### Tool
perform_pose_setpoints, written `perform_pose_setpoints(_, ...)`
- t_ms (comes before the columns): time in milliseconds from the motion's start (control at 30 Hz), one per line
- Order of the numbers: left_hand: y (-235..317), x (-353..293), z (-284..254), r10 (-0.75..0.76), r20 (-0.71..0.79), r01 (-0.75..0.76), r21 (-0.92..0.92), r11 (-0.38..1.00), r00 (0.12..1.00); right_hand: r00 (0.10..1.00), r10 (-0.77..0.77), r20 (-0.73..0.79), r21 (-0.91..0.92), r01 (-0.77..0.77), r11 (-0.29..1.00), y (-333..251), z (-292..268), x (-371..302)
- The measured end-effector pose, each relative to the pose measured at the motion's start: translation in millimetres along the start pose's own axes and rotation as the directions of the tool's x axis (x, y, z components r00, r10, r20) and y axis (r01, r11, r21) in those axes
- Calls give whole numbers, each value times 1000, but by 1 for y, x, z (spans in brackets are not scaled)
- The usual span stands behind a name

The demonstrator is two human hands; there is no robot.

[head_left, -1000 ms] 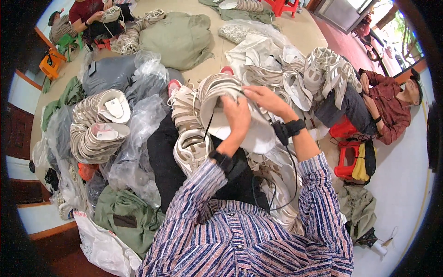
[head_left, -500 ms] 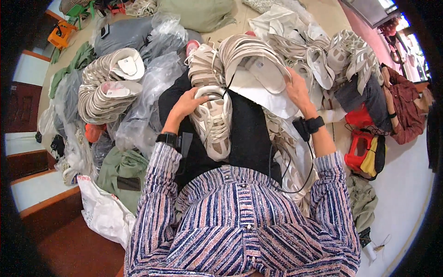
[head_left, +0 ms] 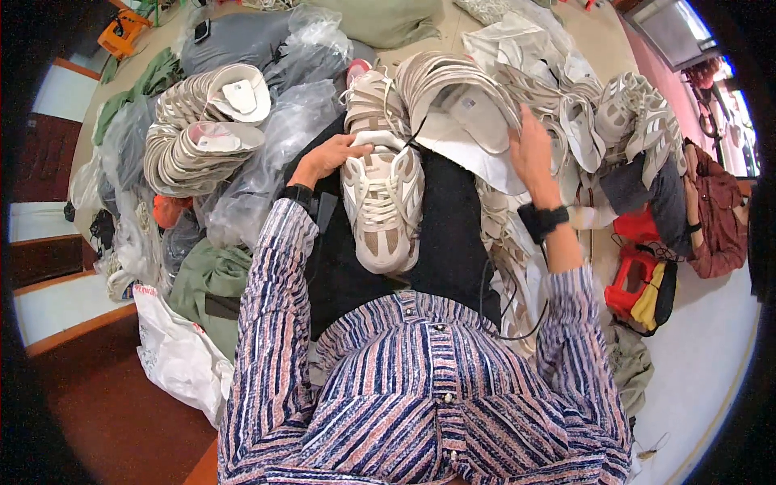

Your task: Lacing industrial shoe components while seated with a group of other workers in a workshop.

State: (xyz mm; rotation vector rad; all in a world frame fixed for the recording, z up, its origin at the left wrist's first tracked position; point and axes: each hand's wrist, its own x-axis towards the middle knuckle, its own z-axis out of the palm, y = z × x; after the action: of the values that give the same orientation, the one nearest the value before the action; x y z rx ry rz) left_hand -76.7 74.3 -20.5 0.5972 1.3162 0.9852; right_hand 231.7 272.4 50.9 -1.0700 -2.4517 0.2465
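Note:
A row of nested beige-and-white sneaker uppers with white laces lies along my lap, the nearest sneaker upper (head_left: 380, 206) pointing toe toward me. My left hand (head_left: 330, 156) is closed on the left side of its collar, thumb and fingers at the opening. Just right of this row arches a second stack of nested sneaker uppers (head_left: 443, 71), pale linings facing me. My right hand (head_left: 533, 153) grips the right edge of that stack's near end, its fingers partly hidden. White sheet-like material (head_left: 465, 158) lies under the near end of the stack.
More nested uppers (head_left: 206, 145) rest on clear plastic bags (head_left: 279, 145) at the left. Loose laced uppers (head_left: 618, 113) are piled at the right, near a red stool-like item (head_left: 626, 279) and another person's sleeve (head_left: 715, 210). A black cord (head_left: 517, 337) hangs by my right forearm.
The near sneaker upper now shows more of its laced front, and my left hand is still at its collar. My right hand sits more upright at the stack's edge. The view has shifted slightly.

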Motion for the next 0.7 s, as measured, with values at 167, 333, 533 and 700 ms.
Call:
perform_pose_setpoints(167,-3,-21,23,473,-341,-246,534,809,813,980,-191,-64,423,200,884,-110,-18,-77)
perform_pose_setpoints(333,-18,-67,77,700,-395,-253,734,630,595,913,-96,396,395,-75,916,-133,47,-130)
perform_pose_setpoints(533,-54,-98,123,760,-385,-137,843,520,523,915,-230,331,393,88,915,-134,48,-122)
perform_pose_setpoints(700,-58,-94,115,775,-354,-152,856,494,524,635,-205,745,655,-754,47,-142,-12,-94)
